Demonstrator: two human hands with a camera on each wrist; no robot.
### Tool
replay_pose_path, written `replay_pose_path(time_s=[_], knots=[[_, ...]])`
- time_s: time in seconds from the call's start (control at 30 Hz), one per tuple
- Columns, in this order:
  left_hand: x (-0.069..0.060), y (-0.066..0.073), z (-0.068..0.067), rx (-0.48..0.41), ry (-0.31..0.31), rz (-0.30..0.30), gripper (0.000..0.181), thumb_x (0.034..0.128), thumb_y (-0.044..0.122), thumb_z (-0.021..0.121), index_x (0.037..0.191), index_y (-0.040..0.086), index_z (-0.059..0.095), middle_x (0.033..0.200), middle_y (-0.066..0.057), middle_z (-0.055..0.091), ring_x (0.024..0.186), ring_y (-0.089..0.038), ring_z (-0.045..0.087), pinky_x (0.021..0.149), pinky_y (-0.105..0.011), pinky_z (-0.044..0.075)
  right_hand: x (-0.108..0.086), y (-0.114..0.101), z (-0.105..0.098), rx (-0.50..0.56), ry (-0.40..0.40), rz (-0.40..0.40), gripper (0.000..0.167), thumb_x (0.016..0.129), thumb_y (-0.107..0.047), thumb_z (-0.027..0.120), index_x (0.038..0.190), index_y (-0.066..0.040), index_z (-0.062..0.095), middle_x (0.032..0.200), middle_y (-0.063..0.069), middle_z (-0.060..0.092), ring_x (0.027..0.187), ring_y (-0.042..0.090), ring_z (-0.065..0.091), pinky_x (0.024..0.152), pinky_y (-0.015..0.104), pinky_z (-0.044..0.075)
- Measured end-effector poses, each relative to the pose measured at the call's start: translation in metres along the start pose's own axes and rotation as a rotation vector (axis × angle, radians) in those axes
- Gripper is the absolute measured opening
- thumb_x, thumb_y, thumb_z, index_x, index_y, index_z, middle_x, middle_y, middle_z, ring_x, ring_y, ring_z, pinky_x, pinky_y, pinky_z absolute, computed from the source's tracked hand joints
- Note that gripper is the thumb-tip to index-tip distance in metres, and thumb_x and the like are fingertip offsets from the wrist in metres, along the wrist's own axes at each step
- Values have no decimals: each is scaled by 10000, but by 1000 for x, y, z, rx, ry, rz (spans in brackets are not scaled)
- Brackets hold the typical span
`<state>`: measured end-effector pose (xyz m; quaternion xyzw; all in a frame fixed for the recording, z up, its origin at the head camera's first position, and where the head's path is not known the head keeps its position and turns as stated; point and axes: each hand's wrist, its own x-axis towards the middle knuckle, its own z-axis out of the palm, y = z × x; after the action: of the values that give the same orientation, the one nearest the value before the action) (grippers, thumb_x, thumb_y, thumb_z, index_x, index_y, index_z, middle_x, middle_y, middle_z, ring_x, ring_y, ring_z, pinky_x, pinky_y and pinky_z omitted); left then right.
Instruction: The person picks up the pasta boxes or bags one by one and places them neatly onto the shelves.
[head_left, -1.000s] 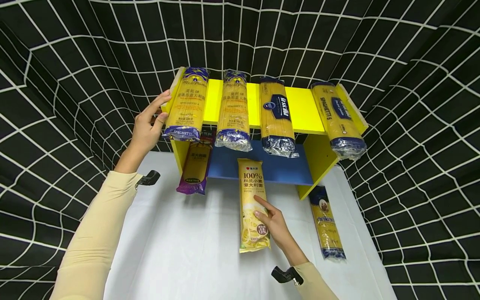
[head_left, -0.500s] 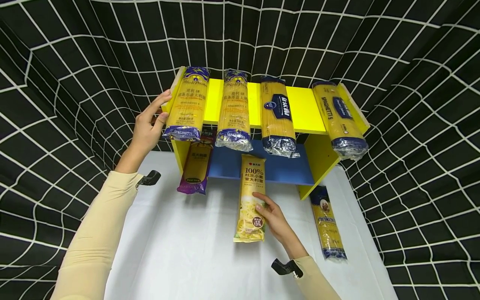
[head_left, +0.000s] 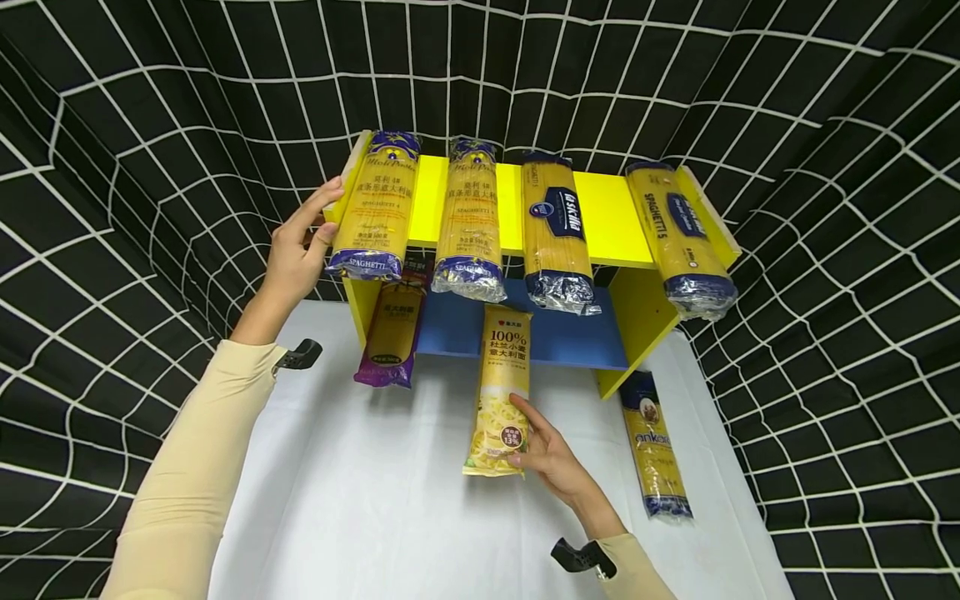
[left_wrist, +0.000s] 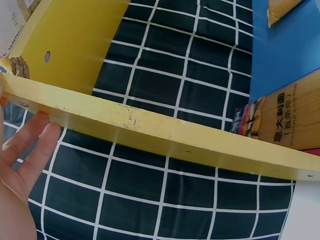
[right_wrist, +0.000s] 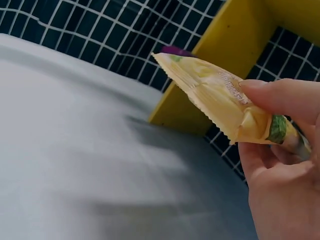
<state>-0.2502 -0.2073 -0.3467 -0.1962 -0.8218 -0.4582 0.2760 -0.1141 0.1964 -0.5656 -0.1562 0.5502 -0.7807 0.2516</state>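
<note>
My right hand pinches the lower right edge of a pale yellow pasta pack. In the right wrist view, the thumb lies on top of the pack and the other fingers are beneath. The pack's far end is at the blue lower shelf, its near end sticking out over the white surface. My left hand holds the left side panel of the yellow rack. Two fingers touch the outer face of this panel in the left wrist view; the thumb is mostly out of frame there.
Several spaghetti packs, including a blue-ended one, lie along the rack's top. A purple-ended pack sits on the lower shelf at left. Another blue-ended pack lies on the white surface at right. Black gridded cloth surrounds everything.
The pale yellow pack has moved up and inward, toward the lower shelf. My right hand's grip has shifted nearer the pack's near end, with its thumb lower. The left hand has stayed put.
</note>
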Motion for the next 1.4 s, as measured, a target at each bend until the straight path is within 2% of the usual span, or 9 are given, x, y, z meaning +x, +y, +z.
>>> replay_pose_path(time_s=[0.1, 0.3, 0.57, 0.77, 0.97, 1.1, 1.27, 1.33, 1.4], knots=[[0, 1, 0, 3, -1, 0, 416, 1017, 159, 496, 1433, 164, 519, 1572, 26, 427, 1106, 177, 490, 819, -14, 454, 3, 3, 1, -7, 21, 14, 979, 844, 167, 591, 1604, -204, 99, 1607, 250, 175, 1301, 155, 556, 1034, 285, 510], [0, 1, 0, 9, -1, -6, 416, 1020, 172, 493, 1435, 168, 517, 1572, 47, 426, 1080, 156, 496, 810, -19, 451, 11, 1, 1, -76, 90, 40, 949, 840, 181, 577, 1596, -207, 156, 1636, 169, 135, 1318, 93, 512, 1027, 236, 501], [3, -26, 4, 20, 7, 0, 423, 1015, 181, 499, 1437, 183, 516, 1572, 76, 422, 1069, 121, 521, 787, -23, 456, 27, -8, -4, -153, 160, 72, 929, 825, 155, 587, 1579, -250, 224, 1609, 144, 199, 1255, 115, 549, 944, 238, 541], [3, -31, 4, 5, 4, 2, 434, 1004, 175, 522, 1435, 229, 523, 1563, 130, 423, 1081, 109, 529, 778, -34, 472, 39, -12, -10, -197, 189, 74, 904, 830, 121, 604, 1572, -258, 253, 1635, 101, 147, 1222, 108, 565, 940, 242, 537], [3, -24, 5, 5, 4, 3, 432, 1009, 165, 507, 1440, 188, 515, 1571, 79, 424, 1081, 128, 513, 793, -22, 464, 43, -17, -16, -221, 207, 78, 869, 853, 79, 611, 1555, -315, 282, 1583, 108, 249, 1150, 135, 614, 896, 250, 559], [1, -9, 3, -4, 2, 2, 422, 1016, 157, 495, 1438, 153, 512, 1573, 41, 424, 1104, 152, 501, 809, -18, 461, 40, -17, -15, -291, 231, 87, 848, 880, 3, 648, 1547, -366, 278, 1618, 58, 224, 1286, 230, 539, 929, 272, 536], [0, -2, 1, 0, 5, -1, 423, 1017, 166, 494, 1440, 156, 509, 1573, 49, 424, 1098, 152, 504, 801, -18, 460, 33, -16, -8, -444, 332, 78, 785, 904, -143, 710, 1534, -373, 302, 1606, 44, 252, 1385, 361, 417, 942, 323, 515], [0, -2, 1, -1, 3, 0, 425, 1017, 164, 494, 1442, 165, 508, 1574, 54, 422, 1094, 154, 501, 800, -18, 461, 28, -17, -4, -516, 394, 36, 748, 910, -165, 710, 1531, -326, 326, 1596, 56, 259, 1393, 372, 391, 953, 321, 509], [0, -3, 1, 0, 5, 1, 425, 1017, 165, 492, 1442, 170, 508, 1574, 55, 421, 1092, 159, 496, 800, -18, 459, 24, -19, -1, -581, 456, -39, 694, 923, -148, 693, 1524, -250, 361, 1579, 75, 278, 1381, 373, 394, 964, 295, 507]])
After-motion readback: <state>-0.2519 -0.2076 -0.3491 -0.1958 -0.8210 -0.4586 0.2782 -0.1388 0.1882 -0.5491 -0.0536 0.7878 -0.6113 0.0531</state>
